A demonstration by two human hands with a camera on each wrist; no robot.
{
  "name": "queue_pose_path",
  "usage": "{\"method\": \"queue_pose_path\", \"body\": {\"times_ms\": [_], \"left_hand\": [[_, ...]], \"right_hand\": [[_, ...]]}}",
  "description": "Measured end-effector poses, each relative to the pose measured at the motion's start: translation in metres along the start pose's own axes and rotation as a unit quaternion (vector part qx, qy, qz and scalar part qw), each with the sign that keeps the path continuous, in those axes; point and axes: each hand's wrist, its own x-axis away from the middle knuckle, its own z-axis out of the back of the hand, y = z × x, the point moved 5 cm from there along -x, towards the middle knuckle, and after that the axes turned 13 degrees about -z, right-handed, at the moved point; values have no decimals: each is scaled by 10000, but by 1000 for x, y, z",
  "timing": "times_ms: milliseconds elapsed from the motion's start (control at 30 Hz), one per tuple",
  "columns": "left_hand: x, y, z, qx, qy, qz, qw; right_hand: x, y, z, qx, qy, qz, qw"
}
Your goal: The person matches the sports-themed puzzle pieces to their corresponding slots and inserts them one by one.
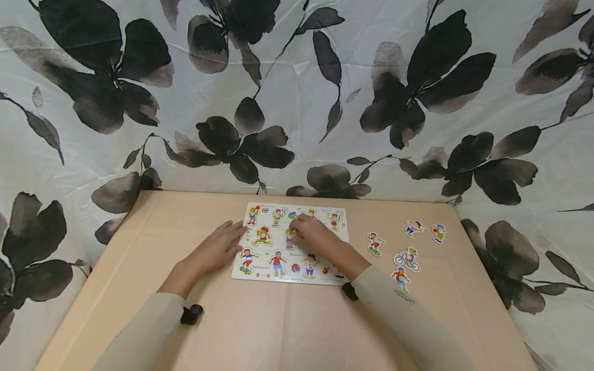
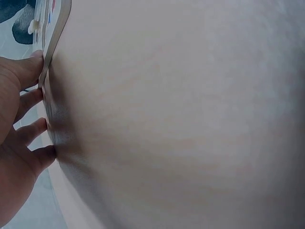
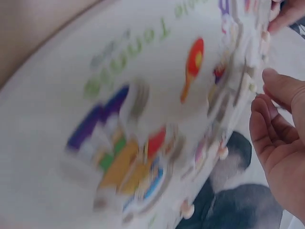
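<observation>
A white peg puzzle board with sports figures lies on the table. My left hand is at its left edge, fingers spread; in the left wrist view the thumb touches the board's rim. Over the middle of the board, my right hand pinches the small knob of a figure piece, partly hidden under the fingers. The right wrist view shows that knob at the thumb and index tips. Nearer that camera is a blurred table tennis figure beside a printed paddle.
Right of the board lie several loose figure pieces, among them a cyclist, a skater and one beside the right sleeve. A floral cloth hangs behind the tan table.
</observation>
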Motion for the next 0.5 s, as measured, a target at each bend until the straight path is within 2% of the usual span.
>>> {"method": "queue_pose_path", "body": {"times_ms": [200, 500], "left_hand": [[0, -1, 1, 5, -4, 33, 10000], [-1, 0, 0, -25, -29, 22, 10000]], "right_hand": [[12, 23, 21, 32, 171, 181, 9997], [45, 86, 43, -304, 506, -292, 9978]]}}
